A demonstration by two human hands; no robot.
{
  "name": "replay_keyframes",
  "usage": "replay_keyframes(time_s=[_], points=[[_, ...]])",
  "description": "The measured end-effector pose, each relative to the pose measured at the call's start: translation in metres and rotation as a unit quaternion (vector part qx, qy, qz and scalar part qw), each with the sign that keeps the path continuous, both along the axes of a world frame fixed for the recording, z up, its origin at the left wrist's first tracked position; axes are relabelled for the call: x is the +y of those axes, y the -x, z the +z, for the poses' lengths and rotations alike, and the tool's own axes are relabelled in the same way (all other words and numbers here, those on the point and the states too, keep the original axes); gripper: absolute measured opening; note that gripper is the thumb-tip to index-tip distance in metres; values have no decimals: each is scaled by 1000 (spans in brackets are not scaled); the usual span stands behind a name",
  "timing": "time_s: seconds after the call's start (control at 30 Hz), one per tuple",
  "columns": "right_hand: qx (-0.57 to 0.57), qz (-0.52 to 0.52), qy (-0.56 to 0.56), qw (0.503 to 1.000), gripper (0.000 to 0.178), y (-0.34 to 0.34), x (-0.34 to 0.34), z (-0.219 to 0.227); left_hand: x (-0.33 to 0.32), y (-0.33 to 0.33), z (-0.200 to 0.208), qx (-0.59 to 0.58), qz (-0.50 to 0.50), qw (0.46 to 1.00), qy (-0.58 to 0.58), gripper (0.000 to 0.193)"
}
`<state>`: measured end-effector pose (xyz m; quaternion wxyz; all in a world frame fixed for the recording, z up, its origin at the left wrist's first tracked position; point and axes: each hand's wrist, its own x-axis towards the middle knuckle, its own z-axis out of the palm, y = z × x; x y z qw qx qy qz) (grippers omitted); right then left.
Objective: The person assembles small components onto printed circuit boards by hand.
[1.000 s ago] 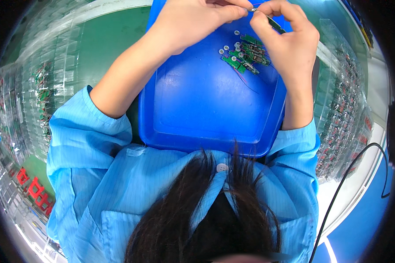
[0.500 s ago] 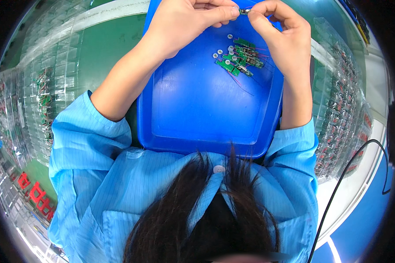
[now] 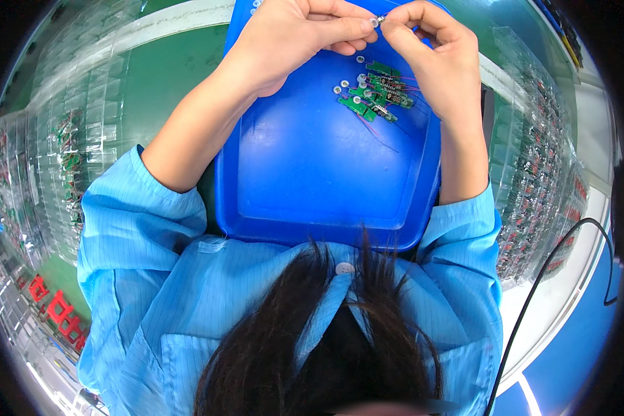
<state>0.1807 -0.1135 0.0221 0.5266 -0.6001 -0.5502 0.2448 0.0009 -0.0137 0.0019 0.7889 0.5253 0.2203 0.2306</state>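
Over the far part of a blue plastic tray (image 3: 225, 177), my two hands meet fingertip to fingertip. My left hand (image 3: 305, 31) pinches a small white round piece (image 3: 374, 22) between thumb and forefinger. My right hand (image 3: 437, 52) is closed in a pinch on a small circuit board (image 3: 380, 19), mostly hidden by the fingers. Below them in the tray lies a loose cluster of green circuit boards (image 3: 381, 90) with thin red and dark wires. White round pieces (image 3: 344, 84) sit at the boards' left ends.
More white round pieces (image 3: 256, 4) show at the tray's far left corner. Clear plastic trays with many small parts stand on the left (image 3: 69, 159) and right (image 3: 534, 180). A black cable (image 3: 534, 291) curves down at right. Red frames (image 3: 59, 305) are at lower left.
Both hands have shifted slightly left, and the white round piece now shows between the fingertips where green board showed before. The tray and its boards appear slightly further left.
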Motion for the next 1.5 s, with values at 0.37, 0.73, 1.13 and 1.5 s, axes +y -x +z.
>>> replay_keyframes(time_s=[0.37,0.73,1.13,1.5], points=[[-90,-9,0,996,6,18,-6,28,2,3,4,-15,-23,1000,-1,18],[-173,-2,-7,985,6,21,-8,40,18,5,-4,-38,-132,969,203,17],[-36,2,-46,998,7,6,-5,15,11,3,-1,-66,-36,988,136,17],[-219,-77,-50,971,8,31,-11,39,6,1,1,-65,-30,994,82,20]])
